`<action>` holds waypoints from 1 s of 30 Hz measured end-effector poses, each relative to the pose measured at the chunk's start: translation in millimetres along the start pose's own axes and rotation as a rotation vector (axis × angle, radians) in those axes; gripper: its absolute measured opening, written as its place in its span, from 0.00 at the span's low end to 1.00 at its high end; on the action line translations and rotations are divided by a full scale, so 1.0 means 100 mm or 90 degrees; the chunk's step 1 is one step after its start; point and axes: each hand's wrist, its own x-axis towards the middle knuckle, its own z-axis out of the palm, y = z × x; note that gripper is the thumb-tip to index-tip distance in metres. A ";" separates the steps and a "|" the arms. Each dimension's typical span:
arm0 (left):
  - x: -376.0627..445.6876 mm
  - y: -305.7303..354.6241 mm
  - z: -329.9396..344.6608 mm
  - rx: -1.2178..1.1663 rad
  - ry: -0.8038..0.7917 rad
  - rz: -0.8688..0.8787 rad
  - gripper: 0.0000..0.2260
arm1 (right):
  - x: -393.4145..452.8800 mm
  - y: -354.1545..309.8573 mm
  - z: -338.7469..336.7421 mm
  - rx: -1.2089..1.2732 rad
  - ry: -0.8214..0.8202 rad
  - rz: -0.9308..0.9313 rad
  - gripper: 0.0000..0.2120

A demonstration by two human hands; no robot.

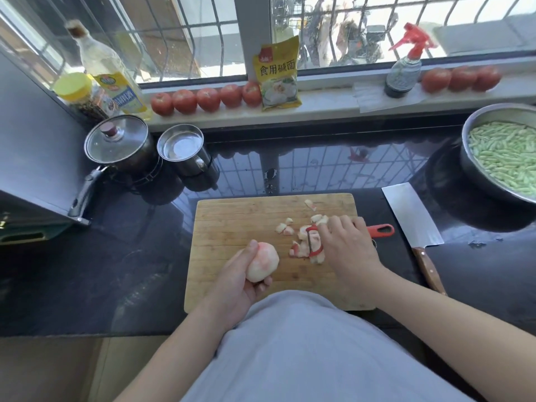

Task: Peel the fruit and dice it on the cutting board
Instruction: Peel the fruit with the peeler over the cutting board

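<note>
Head view: left hand [240, 281] fingers curled round peeled peach [262, 266]; right hand [346, 246] grips red peeler [314, 240] on cutting board [232, 216]; wet flesh may slip during dicing.

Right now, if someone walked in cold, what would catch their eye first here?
Probably the peeled fruit gripped in the left hand over the near part of the cutting board, with the right hand holding a red peeler over a heap of peels. Next, the cleaver lying right of the board, and the tomatoes lined along the windowsill.
</note>
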 end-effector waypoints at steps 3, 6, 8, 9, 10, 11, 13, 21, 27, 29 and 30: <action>-0.01 0.02 -0.03 -0.022 -0.003 -0.014 0.17 | -0.02 0.14 0.04 0.058 -0.107 0.039 0.16; 0.00 0.03 -0.06 -0.037 -0.008 -0.039 0.20 | 0.04 0.19 0.03 0.272 -0.110 0.114 0.11; 0.01 0.03 -0.08 -0.037 -0.002 -0.051 0.22 | 0.02 0.16 0.01 0.423 0.004 0.158 0.06; 0.01 0.03 -0.10 -0.043 0.003 -0.054 0.22 | 0.00 0.13 0.02 0.425 0.057 0.153 0.05; 0.03 0.03 -0.12 -0.051 0.007 -0.057 0.23 | -0.04 0.11 0.03 0.360 0.051 0.127 0.06; 0.04 0.02 -0.14 -0.061 0.011 -0.062 0.23 | -0.09 0.08 0.07 0.275 -0.018 0.097 0.09; 0.03 0.01 -0.16 -0.074 0.022 -0.067 0.23 | -0.21 0.07 0.12 0.130 -0.206 0.116 0.12; 0.07 0.01 -0.23 -0.086 0.077 -0.067 0.19 | -0.21 0.19 -0.09 0.543 -0.117 0.242 0.16; 0.06 0.03 -0.18 -0.106 0.082 -0.086 0.19 | -0.13 0.04 -0.05 0.653 -0.250 0.290 0.14; 0.04 0.05 -0.18 -0.103 0.078 -0.096 0.18 | -0.17 0.07 0.03 0.646 -0.328 0.309 0.14; 0.04 0.05 -0.18 -0.101 0.076 -0.096 0.18 | -0.19 0.10 0.02 0.689 -0.293 0.340 0.09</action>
